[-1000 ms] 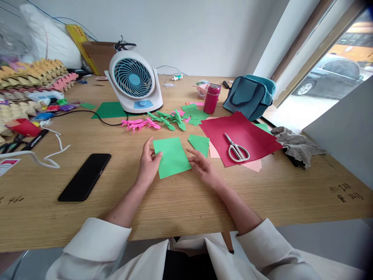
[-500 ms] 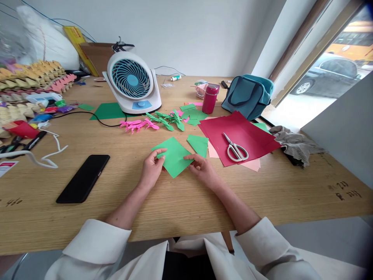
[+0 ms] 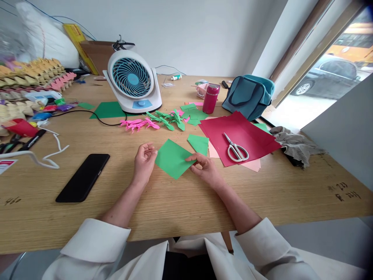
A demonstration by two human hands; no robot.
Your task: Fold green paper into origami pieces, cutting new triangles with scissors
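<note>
A green paper square lies turned like a diamond on the wooden table in front of me. My right hand pinches its right corner with thumb and fingers closed. At the sheet's left corner my left hand is beside the paper with its fingers curled loosely and nothing visibly in them. A second, smaller green piece lies just behind the sheet.
Red sheets with white-handled scissors lie to the right, a black phone to the left. Folded pink and green paper shapes, a desk fan, a red bottle and a teal bag stand behind.
The green sheet has been rotated from a near-upright rectangle to a diamond. My left hand has come off its left edge; my right hand now pinches the right corner.
</note>
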